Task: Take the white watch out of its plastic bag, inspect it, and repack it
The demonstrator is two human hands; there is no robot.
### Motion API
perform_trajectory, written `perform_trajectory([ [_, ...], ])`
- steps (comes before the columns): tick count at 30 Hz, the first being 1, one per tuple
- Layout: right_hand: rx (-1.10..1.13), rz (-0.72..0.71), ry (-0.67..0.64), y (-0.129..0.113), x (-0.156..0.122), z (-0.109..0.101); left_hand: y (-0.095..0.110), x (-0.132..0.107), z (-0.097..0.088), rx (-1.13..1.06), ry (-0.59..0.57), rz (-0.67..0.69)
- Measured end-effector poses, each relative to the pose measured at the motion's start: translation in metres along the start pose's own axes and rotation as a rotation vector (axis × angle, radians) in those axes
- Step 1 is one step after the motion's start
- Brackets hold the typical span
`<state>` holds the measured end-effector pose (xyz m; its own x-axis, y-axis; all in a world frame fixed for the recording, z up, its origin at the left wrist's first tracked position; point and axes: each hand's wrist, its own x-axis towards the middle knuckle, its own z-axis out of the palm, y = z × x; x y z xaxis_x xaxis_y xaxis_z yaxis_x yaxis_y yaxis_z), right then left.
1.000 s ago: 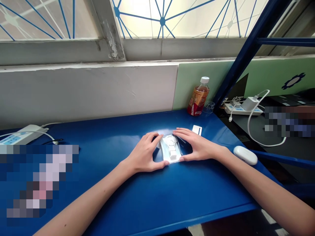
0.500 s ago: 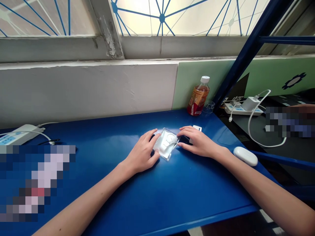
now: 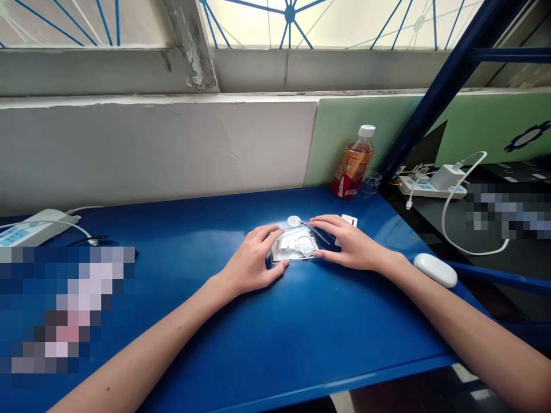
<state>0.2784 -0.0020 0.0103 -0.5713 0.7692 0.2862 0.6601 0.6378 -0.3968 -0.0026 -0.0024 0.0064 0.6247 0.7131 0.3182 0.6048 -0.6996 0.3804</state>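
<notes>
A flat clear plastic packet (image 3: 297,255) with a white round, coiled-looking item inside sits on the blue desk. My left hand (image 3: 253,258) holds its left side, fingers at the far corner and thumb at the near edge. From the right, my right hand (image 3: 350,244) grips it with thumb and fingertips at its right edge. A small pale disc (image 3: 294,220) shows just beyond the packet's far edge; whether it is joined to it I cannot tell. Partly behind my right hand lies a white card (image 3: 350,219).
A drink bottle (image 3: 353,163) stands at the back right by a clear cup (image 3: 370,182). A white rounded case (image 3: 435,271) lies near the right edge. Power strips (image 3: 37,226) with cables sit at both sides. A blue metal post (image 3: 434,97) slants up at the right.
The packet has turned between my hands, its long side now running roughly left to right. The pale disc now shows beyond it. The view has shifted slightly.
</notes>
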Motion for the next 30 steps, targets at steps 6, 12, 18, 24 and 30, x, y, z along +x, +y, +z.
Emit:
perform_trajectory([
  [6, 0.036, -0.006, -0.050, -0.0023, 0.0002, -0.0008, 0.0014, 0.0008, -0.0010, -0.016, -0.027, -0.033],
  [12, 0.047, 0.016, -0.071, -0.0021, 0.0006, -0.0022, 0.0004, 0.0016, -0.0025, -0.036, -0.039, -0.033],
  [18, 0.049, 0.028, -0.101, -0.0013, 0.0000, -0.0032, -0.0014, 0.0012, -0.0003, -0.028, -0.032, -0.025],
  [24, 0.027, -0.021, -0.064, -0.0004, -0.0001, -0.0028, -0.0062, 0.0008, 0.0018, -0.024, -0.026, 0.001],
  [30, 0.036, -0.027, -0.063, 0.0004, 0.0008, -0.0042, -0.0068, 0.0007, 0.0022, -0.043, -0.042, -0.021],
])
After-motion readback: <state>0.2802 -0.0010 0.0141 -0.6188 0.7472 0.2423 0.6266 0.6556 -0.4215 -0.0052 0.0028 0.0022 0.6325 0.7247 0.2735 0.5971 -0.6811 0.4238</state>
